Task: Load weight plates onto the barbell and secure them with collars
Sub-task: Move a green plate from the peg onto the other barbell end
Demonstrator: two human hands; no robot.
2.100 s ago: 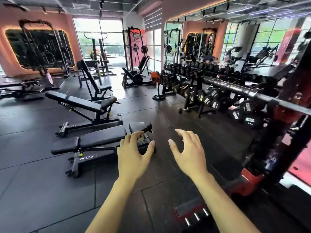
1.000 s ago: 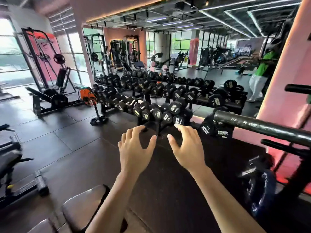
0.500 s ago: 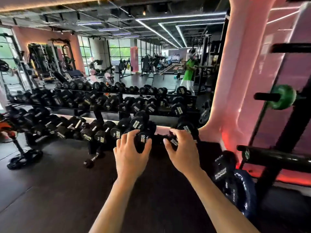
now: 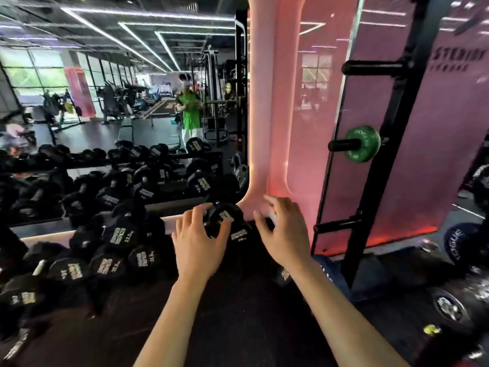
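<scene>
Both arms reach forward over the dark floor. The left hand (image 4: pixel 197 243) and the right hand (image 4: pixel 284 231) hang apart with fingers spread and loosely bent, holding nothing. Beyond them, to the left, black dumbbells (image 4: pixel 116 234) crowd a rack in front of a mirror. To the right stands a black upright post (image 4: pixel 391 144) with pegs; a small green weight plate (image 4: pixel 363 143) sits on one peg. A dark plate (image 4: pixel 457 246) stands low at the far right, another (image 4: pixel 449 305) nearer.

Green plate (image 4: pixel 363 143) on black rack (image 4: pixel 391 144); pink wall (image 4: pixel 412 160); black dumbbells (image 4: pixel 120 235), white lettering
</scene>
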